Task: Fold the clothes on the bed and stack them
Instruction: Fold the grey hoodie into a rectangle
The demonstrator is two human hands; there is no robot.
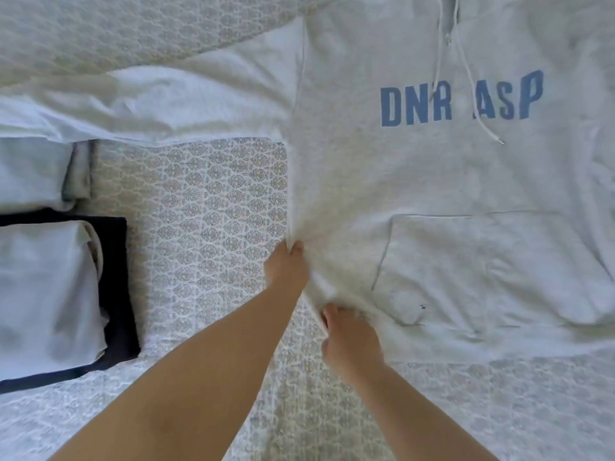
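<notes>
A light grey hoodie [449,181] with blue letters, drawstrings and a front pocket lies face up across the right half of the patterned bedspread [213,227]. Its left sleeve [186,94] stretches out to the left. My left hand [287,267] pinches the hoodie's left side edge, and the cloth bunches at my fingers. My right hand [349,337] grips the lower left corner of the hem just below it. At the left edge sits a stack of folded clothes [50,294], pale blue on top of a dark navy piece.
A pale blue sleeve cuff [76,171] of another garment lies above the stack at the left. A fold of the patterned cover [133,31] runs across the top left. Bare bedspread shows between the stack and the hoodie.
</notes>
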